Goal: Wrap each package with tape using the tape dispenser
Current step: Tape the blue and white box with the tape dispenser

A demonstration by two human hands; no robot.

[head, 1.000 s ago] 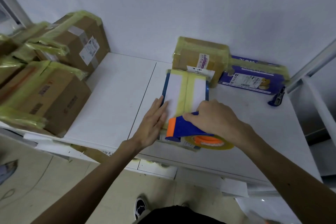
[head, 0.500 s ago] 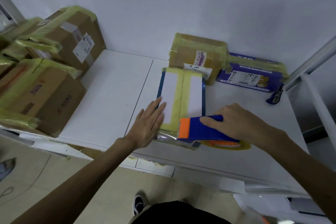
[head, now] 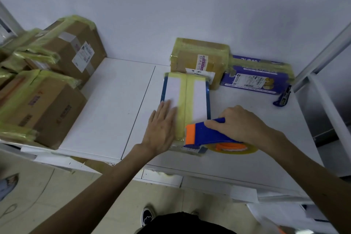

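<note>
Head view looks down on a flat white package (head: pixel 199 99) with a blue border, lying at the near edge of the table (head: pixel 114 110). Strips of yellow tape (head: pixel 183 100) run lengthwise down its middle. The left hand (head: pixel 161 131) lies flat on the package's near left part, fingers straight, pressing it down. The right hand (head: pixel 241 125) is clenched round the blue and orange tape dispenser (head: pixel 201 135), whose orange mouth sits on the package's near end, just beside the left hand.

The likely trouble is a slip. If the dispenser is pulled over the near edge while the left hand presses too lightly, the smooth package could slide off the table. A crooked pull could wrinkle the tape or lay it askew. The cutting edge also sits near the left hand, so a sudden jerk could nick it.

The table is white and smooth, with a seam down its middle, and stands against a plain pale wall. Taped cardboard boxes (head: pixel 47 104) are stacked at the left. A taped brown box (head: pixel 197 57) and a purple box (head: pixel 256 80) stand at the back. Tiled floor shows below.
</note>
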